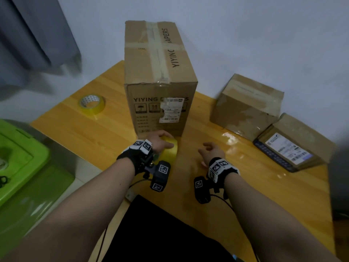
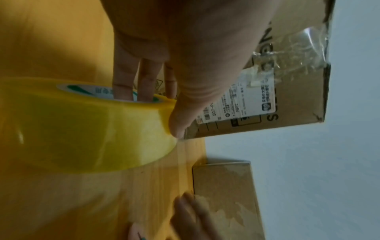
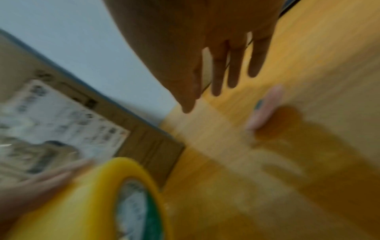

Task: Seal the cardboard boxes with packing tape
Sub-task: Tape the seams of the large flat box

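Note:
A tall cardboard box stands upright mid-table, with old tape along its top seam. Just in front of its base my left hand grips a yellow tape roll. In the left wrist view the fingers sit inside the core of that roll and the thumb presses its outer face. A pale clear band runs from the roll toward my right hand. That hand hovers blurred over the table with straight fingers and holds nothing. The roll shows in the right wrist view too.
A second tape roll lies at the table's left. Two smaller cardboard boxes sit at the right, by the wall. A small pink object lies under my right hand. A green bin stands off the left edge.

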